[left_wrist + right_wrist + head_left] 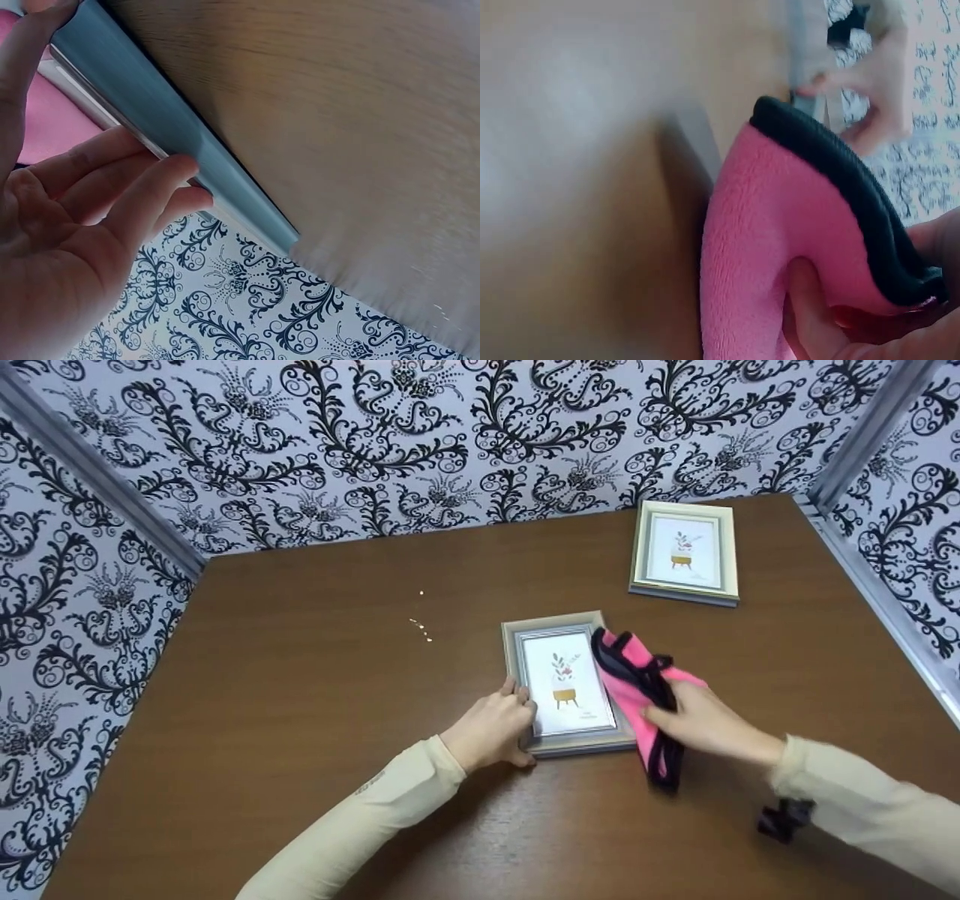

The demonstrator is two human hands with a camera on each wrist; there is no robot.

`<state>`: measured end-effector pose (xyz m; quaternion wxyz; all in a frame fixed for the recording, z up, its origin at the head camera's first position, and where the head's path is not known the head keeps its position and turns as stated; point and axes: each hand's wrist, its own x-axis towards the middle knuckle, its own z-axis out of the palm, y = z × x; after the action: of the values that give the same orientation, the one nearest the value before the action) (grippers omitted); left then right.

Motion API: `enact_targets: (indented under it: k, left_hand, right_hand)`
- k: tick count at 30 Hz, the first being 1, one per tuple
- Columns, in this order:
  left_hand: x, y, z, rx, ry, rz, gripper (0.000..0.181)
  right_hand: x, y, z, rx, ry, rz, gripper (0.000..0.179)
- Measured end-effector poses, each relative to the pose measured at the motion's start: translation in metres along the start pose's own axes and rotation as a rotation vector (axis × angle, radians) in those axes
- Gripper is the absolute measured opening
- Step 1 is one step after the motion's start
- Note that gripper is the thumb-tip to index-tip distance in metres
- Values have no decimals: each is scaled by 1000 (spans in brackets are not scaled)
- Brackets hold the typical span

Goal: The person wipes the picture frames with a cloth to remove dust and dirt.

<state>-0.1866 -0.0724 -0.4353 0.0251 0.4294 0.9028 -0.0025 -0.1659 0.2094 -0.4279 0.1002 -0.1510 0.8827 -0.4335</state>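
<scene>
Counter, head view: a brown wood-grain counter [300, 697], with patterned walls [375, 450] in black and white behind it and pale specks [421, 628] left of centre.
Near frame, head view: the near picture frame [568, 679] lies face up on the counter, right of centre, showing a plant in a yellow pot.
Left hand, head view: the left hand [495, 727] grips the frame's lower left corner, fingers along the left side, thumb at the front edge.
Right hand, head view: the right hand [697, 716] is closed around a pink cloth [634, 712] with black trim, which overlaps the frame's right side.
Far frame, head view: the far picture frame [683, 551] lies face up towards the back right corner, well apart from the near one.
Frame side, left wrist view: bent fingertips rest against the grey-blue side; the thumb is at one end.
Cloth, right wrist view: thumb and fingers pinch the folded cloth; the left hand appears blurred beyond.
</scene>
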Motion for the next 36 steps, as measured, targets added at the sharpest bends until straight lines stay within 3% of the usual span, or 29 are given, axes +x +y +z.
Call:
enact_targets:
  k: [4,9,14,17,20,26,31,36]
  left_hand:
    - [1,0,0,17,-14,10,50]
    - [3,3,1,19,-43,12,55]
    - [3,4,0,7,-54,5,57]
    - [1,2,-1,-2,-58,1,58]
    - [0,0,-2,-24,-67,-1,58]
    - [-2,-3,-3,-71,-68,-1,56]
    - [-3,-3,-2,-60,-53,-7,57]
    - [-4,-3,-2,-29,-31,-5,56]
  right_hand:
    - [37,3,-10,56,-56,13,35]
    - [80,2,-19,100,-66,120,47]
    - [100,3,-16,-65,-2,71,33]
    - [103,5,-13,-200,10,-23,22]
    - [104,10,-10,-275,13,-127,21]
    - [100,16,-7,-384,-15,-224,47]
    - [85,16,-5,-479,-47,-275,56]
    - [59,13,-2,-579,-77,-406,58]
